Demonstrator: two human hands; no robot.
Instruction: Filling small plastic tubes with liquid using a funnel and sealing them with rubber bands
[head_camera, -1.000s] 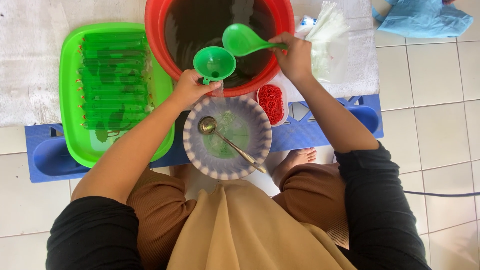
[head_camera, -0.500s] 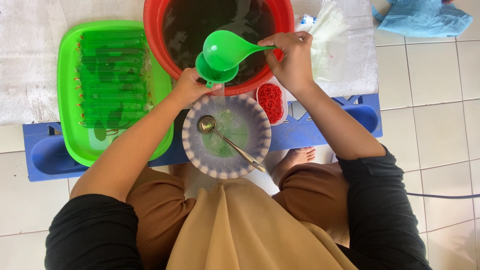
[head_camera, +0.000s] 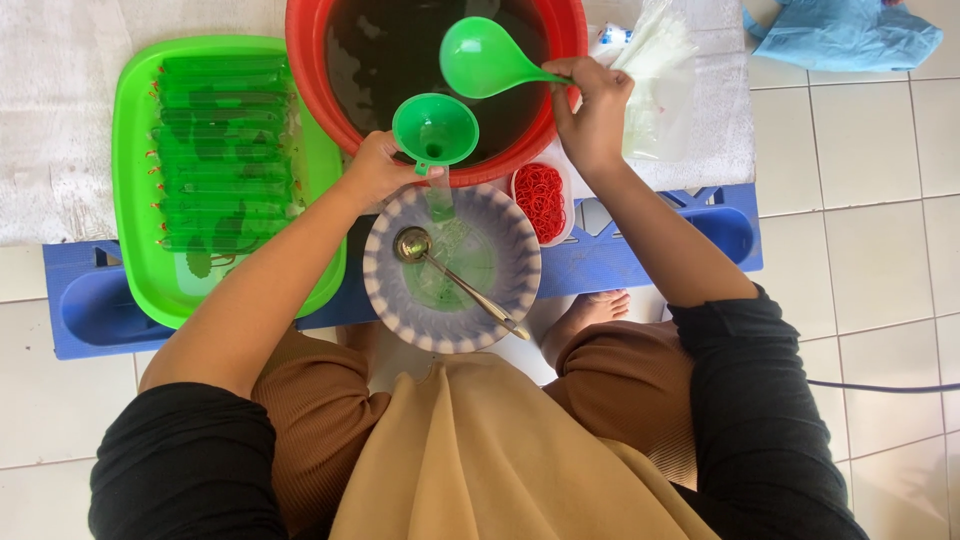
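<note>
My left hand (head_camera: 375, 172) holds a green funnel (head_camera: 434, 129) upright, with a thin clear bag (head_camera: 441, 198) hanging under its spout over a grey-rimmed bowl (head_camera: 385, 285). My right hand (head_camera: 593, 105) grips the handle of a green ladle (head_camera: 480, 58), raised above the dark liquid in a red basin (head_camera: 310, 70). The ladle's cup sits just up and right of the funnel. A metal spoon (head_camera: 455, 281) lies in the bowl, in a little green liquid.
A green tray (head_camera: 132, 200) at left carries several filled green tubes. A small dish of red rubber bands (head_camera: 541, 199) sits beside the bowl. Clear plastic bags (head_camera: 660, 80) lie right of the basin. A blue low bench (head_camera: 90, 300) and a white cloth are under everything.
The ladle tipped over the funnel half a second ago, then lifted up and to the right. The funnel stayed in my left hand over the bowl.
</note>
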